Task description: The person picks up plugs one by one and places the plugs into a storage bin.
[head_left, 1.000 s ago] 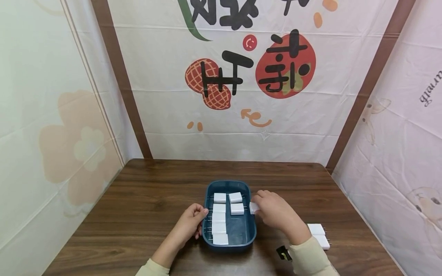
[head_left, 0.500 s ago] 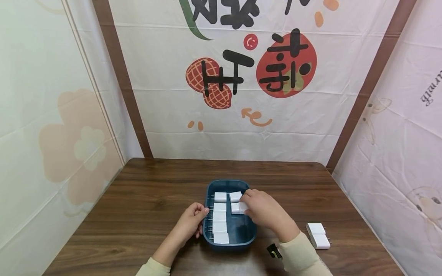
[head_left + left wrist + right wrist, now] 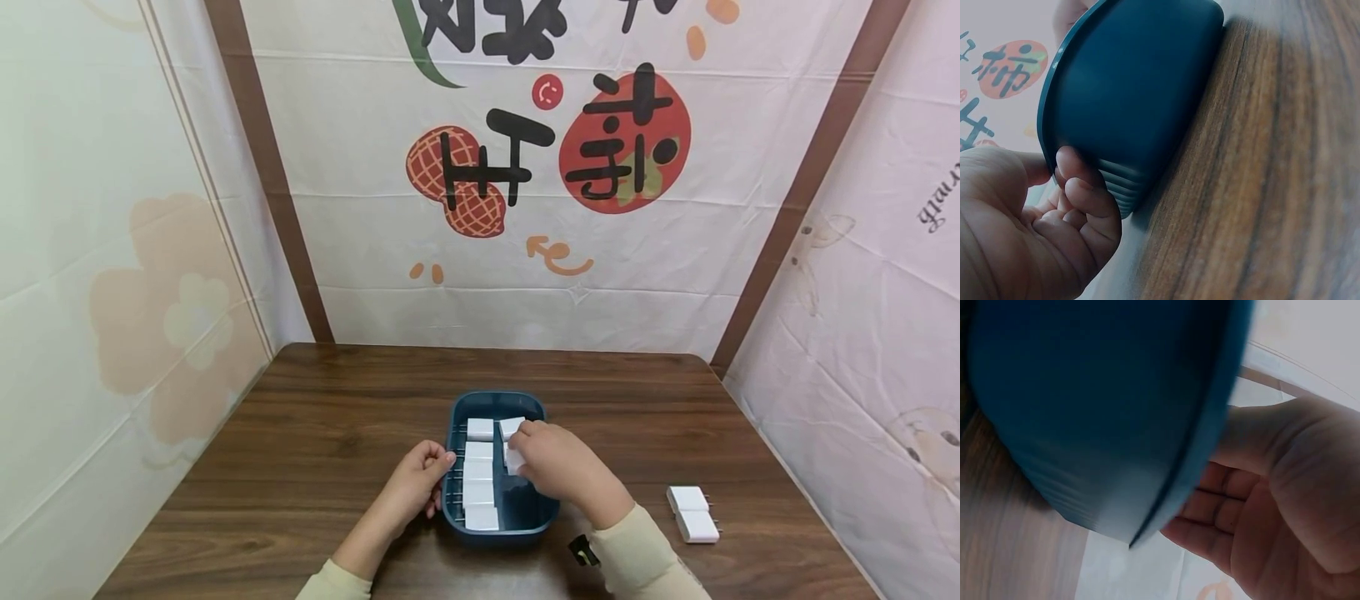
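Note:
A deep blue plastic bin (image 3: 498,538) stands on the table, holding white plug chargers with metal prongs. Its left column has several chargers (image 3: 478,471), lined up one behind another. At the bin's left edge my left hand (image 3: 411,485) pinches the rim, thumb on top and curled fingers against the outer wall (image 3: 1135,81) in the left wrist view. Over the right half, my right hand (image 3: 566,468) holds a white charger (image 3: 514,462) in its fingertips. That hand partly covers the right-column chargers (image 3: 511,426). In the right wrist view, the bin wall (image 3: 1097,425) hides the fingertips.
Two more white chargers (image 3: 693,514) lie together on the wooden table (image 3: 300,467), to the right of my right forearm. A small black tag (image 3: 582,550) hangs by the right sleeve. Printed curtains surround the table at the back and both sides.
My right hand has carried the charger leftward from the bin's right rim to above its right column. The left hand stays on the rim.

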The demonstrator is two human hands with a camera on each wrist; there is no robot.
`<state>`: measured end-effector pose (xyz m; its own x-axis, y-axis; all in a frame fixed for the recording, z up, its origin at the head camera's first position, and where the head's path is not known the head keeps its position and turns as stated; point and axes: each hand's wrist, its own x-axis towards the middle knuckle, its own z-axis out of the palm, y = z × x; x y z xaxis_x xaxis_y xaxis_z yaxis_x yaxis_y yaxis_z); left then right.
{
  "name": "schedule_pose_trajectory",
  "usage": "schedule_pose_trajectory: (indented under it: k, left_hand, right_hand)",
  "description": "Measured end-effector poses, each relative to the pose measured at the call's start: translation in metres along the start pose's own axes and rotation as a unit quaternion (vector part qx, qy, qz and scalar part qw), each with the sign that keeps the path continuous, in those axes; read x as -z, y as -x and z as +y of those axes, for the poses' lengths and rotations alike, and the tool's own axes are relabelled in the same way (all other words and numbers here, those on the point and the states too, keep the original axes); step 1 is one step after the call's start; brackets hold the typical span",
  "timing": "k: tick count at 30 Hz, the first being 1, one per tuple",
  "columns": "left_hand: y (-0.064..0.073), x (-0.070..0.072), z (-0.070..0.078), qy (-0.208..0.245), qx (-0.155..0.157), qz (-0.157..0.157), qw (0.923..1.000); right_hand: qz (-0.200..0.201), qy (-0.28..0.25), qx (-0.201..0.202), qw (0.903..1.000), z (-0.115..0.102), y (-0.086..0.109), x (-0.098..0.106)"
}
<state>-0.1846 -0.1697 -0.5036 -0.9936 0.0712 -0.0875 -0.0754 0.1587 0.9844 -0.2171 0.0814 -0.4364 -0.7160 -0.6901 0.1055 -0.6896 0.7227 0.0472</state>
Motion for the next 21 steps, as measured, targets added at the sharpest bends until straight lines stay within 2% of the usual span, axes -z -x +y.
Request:
schedule_pose_trajectory:
  k: [16, 21]
  left_hand:
    - [0.0, 0.001, 0.001, -0.002, 0.008, -0.001, 1.0]
    - [0.0, 0.001, 0.001, -0.001, 0.008, -0.002, 1.0]
  right_hand:
    - [-0.05, -0.009, -0.007, 0.9987, -0.007, -0.006, -0.018]
    - [-0.047, -0.004, -0.002, 0.9989, -0.006, -0.008, -0.025]
